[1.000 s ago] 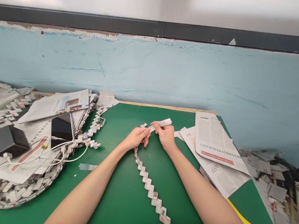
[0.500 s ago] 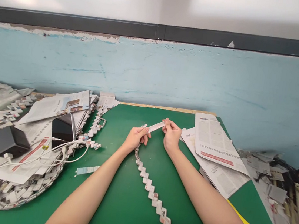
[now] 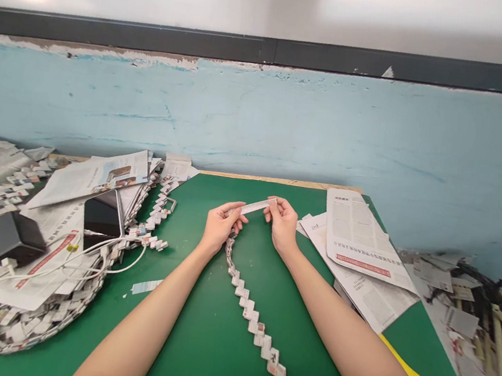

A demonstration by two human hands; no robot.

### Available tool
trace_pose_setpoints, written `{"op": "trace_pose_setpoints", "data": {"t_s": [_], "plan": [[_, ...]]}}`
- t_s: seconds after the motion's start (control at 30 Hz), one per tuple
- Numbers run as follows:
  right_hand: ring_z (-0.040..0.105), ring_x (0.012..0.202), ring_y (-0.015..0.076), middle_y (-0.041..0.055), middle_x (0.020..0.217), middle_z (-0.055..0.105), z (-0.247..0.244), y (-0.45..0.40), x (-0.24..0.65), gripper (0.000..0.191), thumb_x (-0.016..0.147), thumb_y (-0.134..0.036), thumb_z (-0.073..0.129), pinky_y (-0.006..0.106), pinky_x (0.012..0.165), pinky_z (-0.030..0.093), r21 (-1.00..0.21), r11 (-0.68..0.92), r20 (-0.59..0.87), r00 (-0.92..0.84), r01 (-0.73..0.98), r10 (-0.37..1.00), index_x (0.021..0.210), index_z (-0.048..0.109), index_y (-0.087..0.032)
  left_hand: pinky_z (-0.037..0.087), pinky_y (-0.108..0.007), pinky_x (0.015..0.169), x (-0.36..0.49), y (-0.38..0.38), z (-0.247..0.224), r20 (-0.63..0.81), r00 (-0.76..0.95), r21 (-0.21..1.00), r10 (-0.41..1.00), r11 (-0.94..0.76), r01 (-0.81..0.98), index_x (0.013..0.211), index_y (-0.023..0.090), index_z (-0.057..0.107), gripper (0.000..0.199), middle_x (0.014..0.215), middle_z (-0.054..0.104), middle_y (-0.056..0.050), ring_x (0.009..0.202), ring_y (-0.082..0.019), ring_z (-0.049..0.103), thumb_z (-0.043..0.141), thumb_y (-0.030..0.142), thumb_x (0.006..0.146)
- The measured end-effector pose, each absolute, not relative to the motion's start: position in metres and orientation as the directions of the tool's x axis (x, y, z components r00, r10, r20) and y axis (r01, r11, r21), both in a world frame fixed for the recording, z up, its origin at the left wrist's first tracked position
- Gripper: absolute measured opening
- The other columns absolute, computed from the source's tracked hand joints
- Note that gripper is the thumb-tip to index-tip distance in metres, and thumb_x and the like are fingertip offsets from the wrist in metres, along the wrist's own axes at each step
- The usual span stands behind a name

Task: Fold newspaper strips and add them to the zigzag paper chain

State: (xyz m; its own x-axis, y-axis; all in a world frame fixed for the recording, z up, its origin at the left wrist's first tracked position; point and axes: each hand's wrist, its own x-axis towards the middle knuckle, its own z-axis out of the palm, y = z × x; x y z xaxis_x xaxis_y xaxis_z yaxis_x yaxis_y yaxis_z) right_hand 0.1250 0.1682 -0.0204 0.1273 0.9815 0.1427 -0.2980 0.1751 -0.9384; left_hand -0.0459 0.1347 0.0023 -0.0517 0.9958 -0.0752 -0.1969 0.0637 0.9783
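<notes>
Between my two hands a narrow folded newspaper strip is stretched, slanting up to the right. My left hand is closed, pinching the strip's lower left end between thumb and fingers. The strip's right end is pinched by my right hand, also closed. A zigzag chain of folded paper links hangs from under my left fingers and runs down across the green table toward the lower right. My fingers hide the chain's upper end.
On the left lie heaped paper chains, newspapers, a black box, a phone and a white cable. Newspaper sheets cover the right edge, above something yellow. A pale blue wall stands behind the table.
The strip has tilted flatter, and my right hand has turned slightly, its thumb now lying along the strip. My left hand has shifted slightly left. The chain lies nearly as before.
</notes>
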Motion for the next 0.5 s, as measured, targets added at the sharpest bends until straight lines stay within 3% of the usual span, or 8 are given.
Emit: {"op": "trace_pose_setpoints", "data": {"t_s": [0.13,0.5], "plan": [[0.050,0.056,0.0113,-0.0015,0.071,0.062,-0.0199,0.1679,0.1247,0.038,0.090,-0.054,0.074,0.027,0.056,0.042,-0.946,0.164,0.129,0.142,-0.279,0.982,0.104,0.068,-0.020,0.049,-0.023,0.054,-0.0468,0.1350,0.0023,-0.080,-0.058,0.976,0.995,0.067,-0.206,0.127,0.010,0.067,0.063,0.079,0.077,-0.007,0.055,-0.010,0.059,0.083,0.047,0.079],[0.045,0.053,0.0107,-0.0038,0.068,0.058,-0.0226,0.1715,0.1250,0.021,0.089,-0.041,0.067,0.026,0.054,0.037,-0.938,0.149,0.100,0.168,-0.314,0.981,0.098,0.064,-0.022,0.051,-0.026,0.058,-0.0487,0.1363,-0.0023,-0.030,-0.022,0.986,0.999,0.026,-0.164,0.102,0.014,0.076,0.034,0.083,0.077,-0.008,0.062,-0.011,0.061,0.078,0.040,0.080]]}}
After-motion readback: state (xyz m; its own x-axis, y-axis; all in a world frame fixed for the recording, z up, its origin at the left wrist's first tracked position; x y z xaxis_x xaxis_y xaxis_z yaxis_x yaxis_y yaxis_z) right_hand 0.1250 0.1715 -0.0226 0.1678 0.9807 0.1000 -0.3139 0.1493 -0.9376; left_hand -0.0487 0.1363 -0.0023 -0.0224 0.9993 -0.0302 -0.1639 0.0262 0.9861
